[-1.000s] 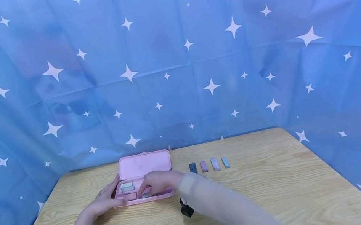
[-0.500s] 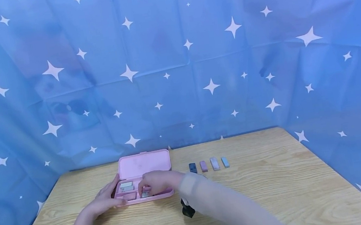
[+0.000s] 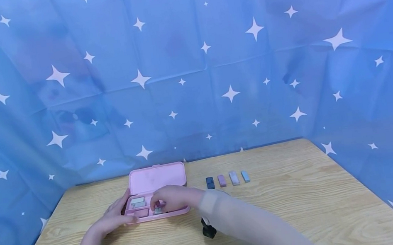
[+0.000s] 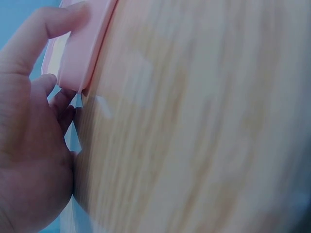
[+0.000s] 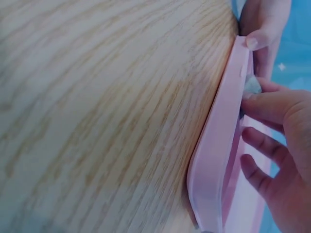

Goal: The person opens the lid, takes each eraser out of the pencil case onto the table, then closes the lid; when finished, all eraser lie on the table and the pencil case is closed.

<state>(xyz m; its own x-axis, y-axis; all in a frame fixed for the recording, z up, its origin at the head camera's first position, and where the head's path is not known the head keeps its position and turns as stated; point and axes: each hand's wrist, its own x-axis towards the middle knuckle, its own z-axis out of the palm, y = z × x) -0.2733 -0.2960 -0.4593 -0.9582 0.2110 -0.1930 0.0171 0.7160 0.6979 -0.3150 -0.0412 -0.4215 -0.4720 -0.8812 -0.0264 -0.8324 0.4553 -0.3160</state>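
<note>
A pink case (image 3: 157,178) lies with its lid raised near the back of the table. My left hand (image 3: 109,221) grips its left end; in the left wrist view the thumb (image 4: 60,20) presses the front wall while the fingers reach round the corner. Over the front right compartment, my right hand (image 3: 172,198) pinches a small pale green block (image 5: 252,86) between thumb and index finger, the other fingers loosely bent. The block sits low at the case, partly hidden by the fingers. Pale blocks (image 3: 138,202) fill the back left compartment, and a pink block (image 3: 142,213) lies in front of them.
Right of the case stand a dark blue block (image 3: 210,183), a purple block (image 3: 221,181), a pale lilac block (image 3: 234,178) and a light blue block (image 3: 245,176) in a row. A blue star-patterned cloth (image 3: 230,92) hangs behind the wooden table (image 3: 287,206).
My right hand stays over the front right compartment with only slight finger movement, and its wrist shifts a little to the right. The left hand and the case hold their place.
</note>
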